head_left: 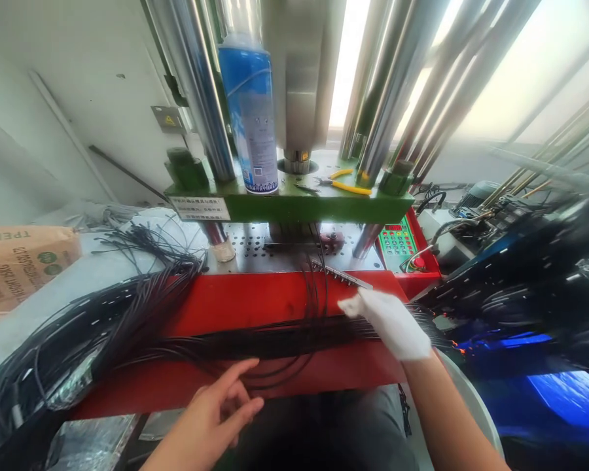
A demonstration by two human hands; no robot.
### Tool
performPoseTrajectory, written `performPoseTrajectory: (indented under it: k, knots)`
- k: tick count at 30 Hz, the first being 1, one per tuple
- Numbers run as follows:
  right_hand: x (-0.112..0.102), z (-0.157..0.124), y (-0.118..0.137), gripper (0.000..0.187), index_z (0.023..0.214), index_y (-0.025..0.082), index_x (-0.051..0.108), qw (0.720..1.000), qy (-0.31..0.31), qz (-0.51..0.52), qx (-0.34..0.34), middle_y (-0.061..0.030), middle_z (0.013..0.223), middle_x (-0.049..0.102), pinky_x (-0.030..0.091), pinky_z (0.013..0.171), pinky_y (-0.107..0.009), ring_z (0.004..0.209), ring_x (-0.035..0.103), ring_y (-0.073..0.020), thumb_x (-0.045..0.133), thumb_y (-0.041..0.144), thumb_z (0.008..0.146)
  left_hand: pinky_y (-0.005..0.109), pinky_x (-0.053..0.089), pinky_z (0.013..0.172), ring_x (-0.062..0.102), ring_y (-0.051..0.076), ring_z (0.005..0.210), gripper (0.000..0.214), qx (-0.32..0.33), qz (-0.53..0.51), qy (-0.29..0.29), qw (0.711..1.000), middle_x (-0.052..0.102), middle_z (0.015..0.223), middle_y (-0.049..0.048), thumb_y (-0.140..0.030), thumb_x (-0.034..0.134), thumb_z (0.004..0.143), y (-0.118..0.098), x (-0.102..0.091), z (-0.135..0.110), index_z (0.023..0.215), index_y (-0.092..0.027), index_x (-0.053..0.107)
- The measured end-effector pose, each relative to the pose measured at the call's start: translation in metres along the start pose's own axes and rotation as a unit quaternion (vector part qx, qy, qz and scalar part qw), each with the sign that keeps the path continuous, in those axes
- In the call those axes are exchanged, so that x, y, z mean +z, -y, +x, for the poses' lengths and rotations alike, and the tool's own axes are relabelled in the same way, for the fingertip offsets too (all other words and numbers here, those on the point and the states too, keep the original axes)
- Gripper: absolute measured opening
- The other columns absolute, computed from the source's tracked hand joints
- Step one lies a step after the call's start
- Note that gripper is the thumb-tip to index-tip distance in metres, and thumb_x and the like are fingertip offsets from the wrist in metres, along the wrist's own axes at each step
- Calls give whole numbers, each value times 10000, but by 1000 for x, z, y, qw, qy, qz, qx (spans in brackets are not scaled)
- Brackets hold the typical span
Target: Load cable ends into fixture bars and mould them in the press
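My left hand (220, 412), bare, hovers at the front edge of the red table (196, 304). Its index finger stretches out, the thumb stands apart, and nothing is in it; loops of thin black cable (287, 373) hang just beyond the fingertips. My right hand (392, 320) wears a white glove and is closed at the near end of a narrow toothed metal strip (341, 273). That strip slants up toward the press's perforated plate (250, 245). A thick bundle of black cables (269, 340) runs across the table and passes under the gloved hand.
A green press frame (285, 208) carries a blue spray can (249, 118) and yellow-handled pliers (348, 185). Heaped cables (127, 314) lie at left beside a brown paper sack (24, 265). At right stand a control panel (398, 245) and a pale round bin (476, 399).
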State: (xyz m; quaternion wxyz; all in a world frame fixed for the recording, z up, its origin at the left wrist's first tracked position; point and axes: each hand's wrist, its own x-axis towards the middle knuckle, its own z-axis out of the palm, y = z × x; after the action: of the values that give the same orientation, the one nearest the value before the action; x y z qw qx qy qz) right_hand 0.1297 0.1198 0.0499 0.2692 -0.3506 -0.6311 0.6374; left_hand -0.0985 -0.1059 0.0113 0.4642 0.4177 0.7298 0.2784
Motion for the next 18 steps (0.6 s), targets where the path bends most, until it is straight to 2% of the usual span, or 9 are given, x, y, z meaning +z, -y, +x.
performPoseTrajectory:
  k: [2, 5, 7, 10, 12, 14, 16, 18]
  knots:
    - [22, 35, -11, 432, 704, 148, 675, 996, 4, 85, 35, -99, 775, 705, 442, 912, -384, 887, 646, -233, 601, 566, 782, 242, 428, 596, 562, 143, 613, 615, 21, 89, -47, 995, 585, 735, -27, -505, 469, 858, -7, 7, 4, 1392, -217, 367]
    - [62, 61, -17, 461, 747, 129, 683, 987, 75, 124, 68, -87, 704, 698, 461, 828, -369, 749, 645, -204, 613, 585, 758, 245, 412, 611, 587, 170, 676, 697, 29, 164, -77, 983, 591, 724, -25, -450, 494, 856, -11, 21, 4, 1461, -206, 249]
    - [80, 58, -6, 403, 728, 142, 679, 977, 113, 178, 44, -64, 674, 680, 471, 773, -362, 675, 625, -187, 629, 540, 764, 244, 414, 598, 601, 175, 659, 778, 30, 186, -78, 979, 597, 704, -34, -418, 544, 833, -13, 29, 4, 1483, -203, 175]
    - [82, 42, 28, 310, 686, 206, 664, 943, 113, 309, -53, -13, 615, 604, 479, 766, -387, 632, 583, -172, 569, 464, 829, 259, 432, 601, 623, 188, 643, 764, 44, 248, -120, 960, 637, 713, -13, -397, 539, 846, -17, 30, 9, 1484, -172, 184]
    - [73, 34, 52, 358, 692, 249, 663, 931, 86, 339, -109, -8, 615, 562, 474, 817, -423, 659, 572, -177, 455, 464, 889, 277, 446, 624, 645, 200, 679, 619, 77, 300, -188, 932, 682, 787, 34, -373, 457, 898, -20, 22, 17, 1453, -158, 288]
    - [64, 32, 69, 410, 695, 269, 666, 928, 68, 341, -135, -13, 629, 545, 466, 854, -445, 683, 571, -182, 382, 471, 913, 279, 453, 652, 664, 202, 736, 453, 123, 337, -251, 899, 709, 889, 65, -307, 384, 930, -26, 6, 26, 1360, -179, 452]
    - [58, 34, 75, 419, 676, 261, 666, 923, 73, 350, -143, -12, 625, 533, 469, 851, -441, 672, 564, -176, 386, 462, 914, 269, 449, 654, 668, 193, 744, 380, 163, 370, -287, 868, 718, 914, 60, -230, 369, 924, -34, -18, 36, 1249, -198, 563]
    - [56, 38, 71, 393, 681, 243, 675, 918, 88, 356, -150, -10, 619, 541, 476, 826, -424, 653, 561, -169, 425, 446, 907, 263, 433, 633, 657, 186, 703, 378, 184, 415, -314, 834, 716, 870, 56, -194, 380, 911, -44, -49, 46, 1234, -196, 578]
